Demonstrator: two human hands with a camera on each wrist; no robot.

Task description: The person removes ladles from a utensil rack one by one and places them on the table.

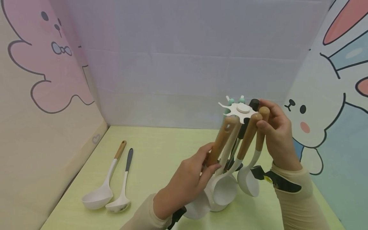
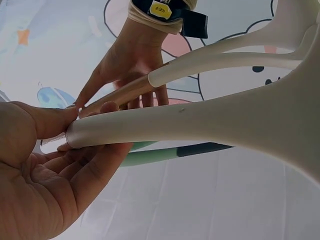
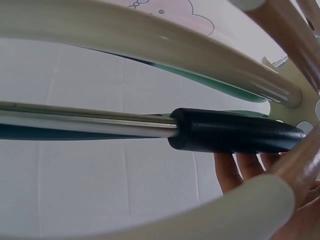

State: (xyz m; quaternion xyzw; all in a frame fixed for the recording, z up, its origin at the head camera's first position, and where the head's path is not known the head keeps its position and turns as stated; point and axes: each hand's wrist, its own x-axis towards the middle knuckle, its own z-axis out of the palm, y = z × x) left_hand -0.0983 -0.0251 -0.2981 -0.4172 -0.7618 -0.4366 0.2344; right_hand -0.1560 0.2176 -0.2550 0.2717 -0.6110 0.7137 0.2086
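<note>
A white utensil rack with a hooked top stands right of centre, hung with several kitchen utensils. My left hand grips the wooden handle of a white utensil at its lower end; its broad head is partly hidden by that hand. At the rack's top right, my right hand curls round the wooden handle of a white ladle, thumb in front. Its other fingers touch a black handle behind. Another wooden-handled white ladle hangs between the hands.
On the table's left lie a wooden-handled white ladle and a grey-handled slotted spoon, side by side. Green-handled utensils hang at the rack's far side. Cartoon-printed walls surround the yellow-green table.
</note>
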